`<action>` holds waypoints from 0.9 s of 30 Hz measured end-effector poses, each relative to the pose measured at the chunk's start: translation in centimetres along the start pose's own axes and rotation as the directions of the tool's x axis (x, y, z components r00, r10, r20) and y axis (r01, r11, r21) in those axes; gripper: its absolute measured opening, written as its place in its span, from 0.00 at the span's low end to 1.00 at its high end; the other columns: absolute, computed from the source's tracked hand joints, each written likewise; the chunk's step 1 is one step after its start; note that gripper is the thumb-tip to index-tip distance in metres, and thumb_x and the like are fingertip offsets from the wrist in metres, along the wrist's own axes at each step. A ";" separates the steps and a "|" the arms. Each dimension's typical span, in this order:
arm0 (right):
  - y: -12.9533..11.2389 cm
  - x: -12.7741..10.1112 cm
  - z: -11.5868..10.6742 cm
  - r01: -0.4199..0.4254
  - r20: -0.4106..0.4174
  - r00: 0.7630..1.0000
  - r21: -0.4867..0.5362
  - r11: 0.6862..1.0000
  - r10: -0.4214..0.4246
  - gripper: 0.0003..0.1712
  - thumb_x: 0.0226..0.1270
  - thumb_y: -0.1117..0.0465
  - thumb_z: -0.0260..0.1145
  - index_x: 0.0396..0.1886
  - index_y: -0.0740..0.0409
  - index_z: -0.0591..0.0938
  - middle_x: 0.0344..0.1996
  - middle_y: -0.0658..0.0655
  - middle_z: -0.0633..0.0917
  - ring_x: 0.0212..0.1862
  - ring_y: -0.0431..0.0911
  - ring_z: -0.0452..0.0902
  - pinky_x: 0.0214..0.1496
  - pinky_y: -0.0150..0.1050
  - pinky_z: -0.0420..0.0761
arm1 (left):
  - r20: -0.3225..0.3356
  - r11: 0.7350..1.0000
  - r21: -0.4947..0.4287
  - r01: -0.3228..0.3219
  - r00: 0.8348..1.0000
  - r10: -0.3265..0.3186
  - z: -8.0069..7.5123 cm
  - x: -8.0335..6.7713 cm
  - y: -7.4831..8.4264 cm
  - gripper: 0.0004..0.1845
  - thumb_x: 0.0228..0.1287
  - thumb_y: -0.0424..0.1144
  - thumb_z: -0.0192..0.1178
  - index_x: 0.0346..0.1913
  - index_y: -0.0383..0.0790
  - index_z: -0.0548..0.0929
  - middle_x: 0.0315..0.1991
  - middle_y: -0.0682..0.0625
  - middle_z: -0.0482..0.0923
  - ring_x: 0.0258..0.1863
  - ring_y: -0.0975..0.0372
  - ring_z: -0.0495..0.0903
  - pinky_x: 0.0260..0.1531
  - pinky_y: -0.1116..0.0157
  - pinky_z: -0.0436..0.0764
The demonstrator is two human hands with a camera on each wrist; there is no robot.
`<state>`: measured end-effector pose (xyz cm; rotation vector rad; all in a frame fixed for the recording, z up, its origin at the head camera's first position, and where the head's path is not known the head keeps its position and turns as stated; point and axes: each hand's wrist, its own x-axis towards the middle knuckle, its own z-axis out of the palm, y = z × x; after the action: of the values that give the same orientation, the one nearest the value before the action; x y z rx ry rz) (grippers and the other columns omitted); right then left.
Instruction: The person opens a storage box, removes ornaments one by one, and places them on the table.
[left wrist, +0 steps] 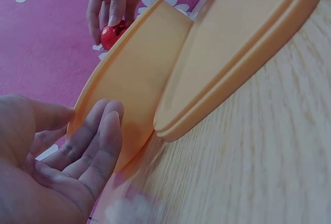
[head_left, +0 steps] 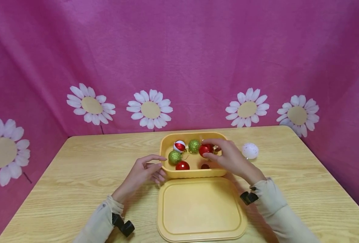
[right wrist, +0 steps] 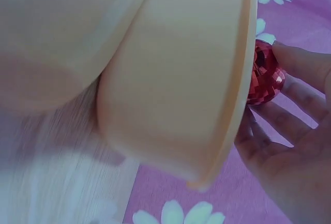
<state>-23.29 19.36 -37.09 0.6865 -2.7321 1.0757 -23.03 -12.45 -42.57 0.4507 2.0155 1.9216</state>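
Nearest to me lies one yellow lid (head_left: pixel 201 209) flat on the table (head_left: pixel 76 189), just before one yellow box (head_left: pixel 194 172). My left hand (head_left: pixel 143 173) rests with relaxed fingers against the box's left wall and holds nothing. My right hand (head_left: pixel 228 158) reaches into the box and pinches one faceted red ball (head_left: pixel 205 149) between thumb and fingers. I count in the box two green balls, one red-white ball and two more red balls. One white ball (head_left: pixel 250 150) sits on the table, right of the box.
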 end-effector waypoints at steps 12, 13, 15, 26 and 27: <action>1.8 -2.4 -1.8 0.000 -0.062 0.998 0.020 1.000 0.001 0.23 0.61 0.65 0.74 0.57 0.61 0.82 0.47 0.58 0.87 0.46 0.51 0.84 0.48 0.53 0.84 | 0.005 1.000 0.003 -0.023 1.000 0.023 0.1 0.1 -0.2 0.19 0.75 0.32 0.54 0.63 0.26 0.73 0.32 0.36 0.86 0.27 0.58 0.86 0.27 0.62 0.86; 2.0 -2.4 -1.9 0.003 -0.063 0.998 0.023 1.000 -0.001 0.22 0.61 0.65 0.74 0.56 0.62 0.82 0.48 0.59 0.87 0.46 0.51 0.84 0.48 0.53 0.84 | 0.001 1.000 0.001 -0.015 1.000 0.015 0.0 0.0 -0.2 0.19 0.75 0.32 0.54 0.63 0.27 0.73 0.32 0.36 0.86 0.27 0.58 0.86 0.28 0.62 0.86; 2.1 -2.3 -2.1 0.000 -0.068 0.998 0.024 1.000 0.001 0.22 0.61 0.65 0.74 0.55 0.61 0.83 0.47 0.57 0.87 0.46 0.50 0.85 0.47 0.51 0.85 | -0.003 1.000 0.000 -0.002 1.000 0.002 -0.1 -0.1 -0.2 0.19 0.75 0.32 0.54 0.64 0.28 0.73 0.32 0.36 0.86 0.27 0.58 0.85 0.28 0.62 0.86; 2.9 -2.8 -4.9 -0.069 -0.110 0.991 0.064 0.996 0.076 0.19 0.63 0.63 0.73 0.53 0.62 0.82 0.47 0.60 0.87 0.48 0.54 0.85 0.50 0.49 0.84 | 0.022 0.999 -0.030 -0.037 0.999 0.038 -0.1 -0.1 -0.2 0.19 0.76 0.33 0.53 0.64 0.25 0.72 0.33 0.34 0.85 0.26 0.57 0.86 0.29 0.57 0.87; 3.1 -2.9 -5.2 -0.074 -0.118 0.990 0.058 0.996 0.080 0.20 0.63 0.63 0.73 0.53 0.62 0.81 0.47 0.60 0.87 0.48 0.55 0.85 0.50 0.47 0.85 | 0.022 0.999 -0.029 -0.037 0.999 0.038 -0.1 -0.1 -0.2 0.19 0.76 0.33 0.53 0.64 0.25 0.72 0.33 0.35 0.85 0.26 0.57 0.86 0.29 0.58 0.87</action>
<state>-22.40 25.92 -35.91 0.5092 -2.6559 1.1705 -22.93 -12.58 -42.76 0.5038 1.9759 1.9562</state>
